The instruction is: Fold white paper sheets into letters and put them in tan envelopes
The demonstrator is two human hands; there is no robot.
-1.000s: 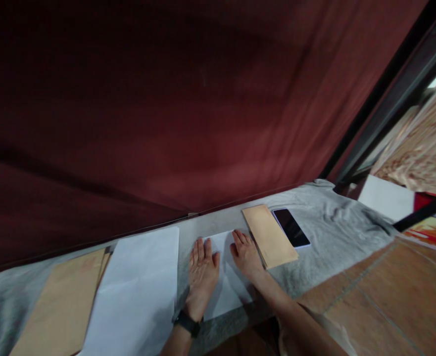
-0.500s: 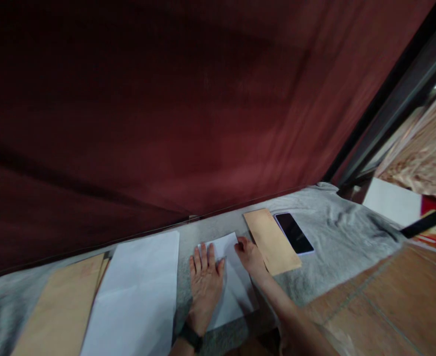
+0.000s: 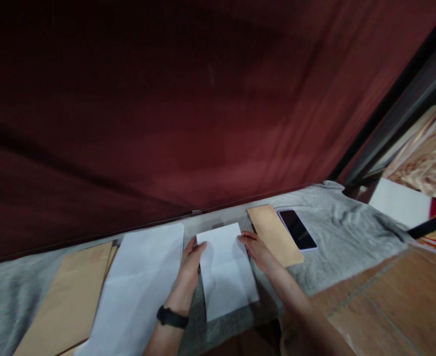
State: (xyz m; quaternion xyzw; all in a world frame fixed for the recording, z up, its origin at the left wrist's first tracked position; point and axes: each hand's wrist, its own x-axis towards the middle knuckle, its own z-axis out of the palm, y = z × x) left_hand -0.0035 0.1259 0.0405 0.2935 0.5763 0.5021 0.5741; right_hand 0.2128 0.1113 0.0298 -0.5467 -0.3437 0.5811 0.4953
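Observation:
A folded sheet of white paper lies between my hands on the grey cloth. My left hand pinches its upper left edge, thumb on top and fingers tucked under the side. On the opposite edge, near the upper right corner, my right hand grips the same paper between thumb and fingers. A brown envelope lies just beyond my right hand. To the left of my left hand spreads a larger stack of white paper.
Several brown envelopes lie at the far left, partly under the white stack. A phone rests beside the right envelope. Grey cloth covers the surface, with a dark red curtain behind and brown tiles at lower right.
My left hand has gone from lying flat on the paper to holding its left edge. My right hand stays at the right edge, its fingers now around it.

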